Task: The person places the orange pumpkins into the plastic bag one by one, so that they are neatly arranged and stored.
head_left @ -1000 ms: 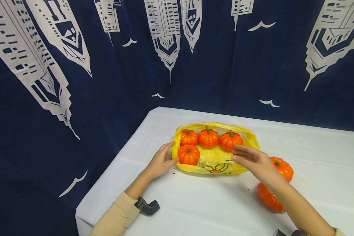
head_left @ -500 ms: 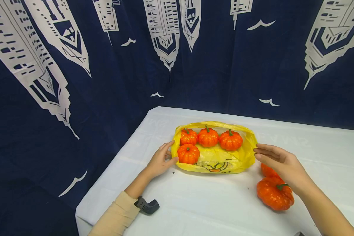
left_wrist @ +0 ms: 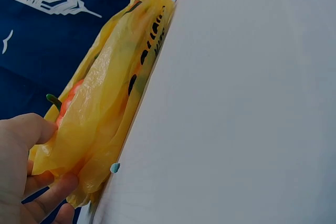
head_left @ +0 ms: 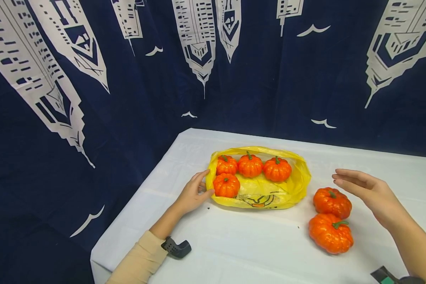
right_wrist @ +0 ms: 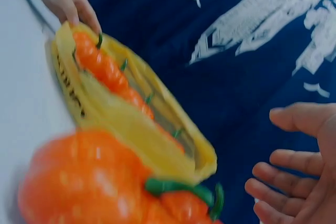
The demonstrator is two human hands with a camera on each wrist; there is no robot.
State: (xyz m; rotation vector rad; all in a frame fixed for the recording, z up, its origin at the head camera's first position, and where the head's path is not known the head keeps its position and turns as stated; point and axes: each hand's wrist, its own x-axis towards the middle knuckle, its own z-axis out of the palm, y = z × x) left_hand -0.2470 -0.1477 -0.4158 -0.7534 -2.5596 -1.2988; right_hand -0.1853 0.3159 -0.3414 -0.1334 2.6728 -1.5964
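A yellow plastic bag lies with its mouth spread, several orange pumpkins inside, one of them at its near left. My left hand holds the bag's left edge between thumb and fingers; in the left wrist view that hand has its thumb on the bag. My right hand, fingers extended and touching nothing, hovers right of two more pumpkins, the farther and the nearer. In the right wrist view a pumpkin looms close beside the right hand.
A white cloth covers the table. Behind it hangs a dark blue curtain with white building and bird prints. The table's left edge slopes toward the near left corner. Dark devices are strapped at both wrists.
My right hand has moved right, from over the bag past its right edge to beyond the two loose pumpkins, uncovering them. My left hand has stayed at the bag's left edge.
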